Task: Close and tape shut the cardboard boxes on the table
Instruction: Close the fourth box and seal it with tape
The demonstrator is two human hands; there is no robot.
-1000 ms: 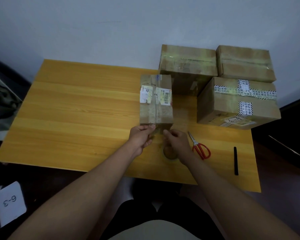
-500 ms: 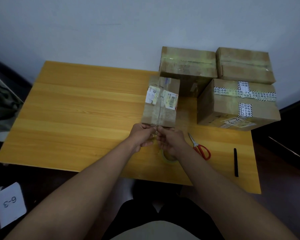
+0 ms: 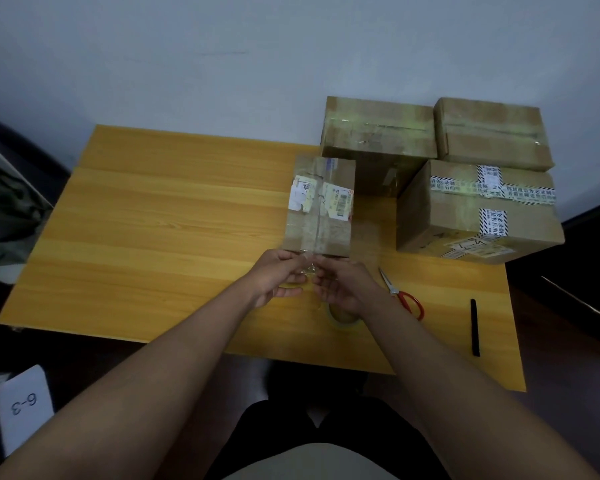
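A small cardboard box (image 3: 321,206) with torn white labels and clear tape along its top seam sits mid-table. My left hand (image 3: 279,277) and my right hand (image 3: 342,285) meet at its near edge. Both pinch a strip of clear tape (image 3: 309,266) that hangs over that edge. A roll of clear tape (image 3: 343,320) lies on the table under my right wrist, partly hidden. Red-handled scissors (image 3: 400,294) lie just right of my right hand.
Three larger taped boxes stand at the back right: one (image 3: 378,133) behind the small box, one (image 3: 489,133) in the corner, one (image 3: 478,216) with printed tape in front. A black pen (image 3: 474,327) lies near the right edge. A card marked 6-3 (image 3: 23,407) lies on the floor at left.
The small box has shifted slightly right and turned a little. My hands have come together at its near edge, and my right hand has left the tape roll.
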